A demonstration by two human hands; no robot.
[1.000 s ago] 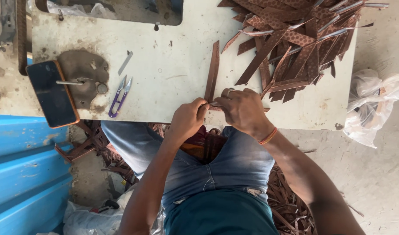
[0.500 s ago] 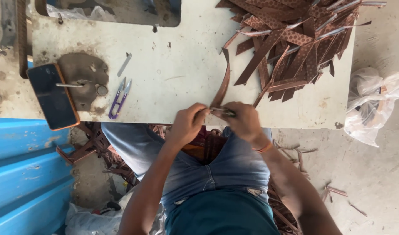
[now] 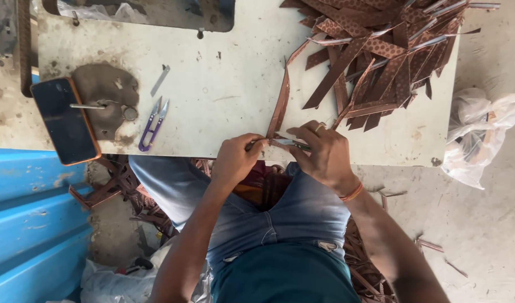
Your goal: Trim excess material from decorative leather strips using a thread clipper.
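Observation:
My left hand (image 3: 233, 160) and my right hand (image 3: 320, 152) meet at the near edge of a worn white table (image 3: 224, 67). Both pinch the near end of a long brown strip (image 3: 280, 101) that runs away from me and bends toward a heap of brown strips (image 3: 392, 50) at the far right. The right hand's fingers lie over the strip's folded end, where a thin greenish part shows. A ring sits on one right finger, an orange band on that wrist.
Purple-handled thread snips (image 3: 152, 124) lie left of my hands. A dark phone in an orange case (image 3: 65, 120) rests at the table's left edge beside a grey stained patch (image 3: 107, 92). Blue panels (image 3: 33, 224) stand left, a clear bag (image 3: 482, 134) lies right, and strip scraps litter the floor.
The strip lay straight up the table; now it is bowed, its far end bent toward the heap. My hands have closed in together on its near end.

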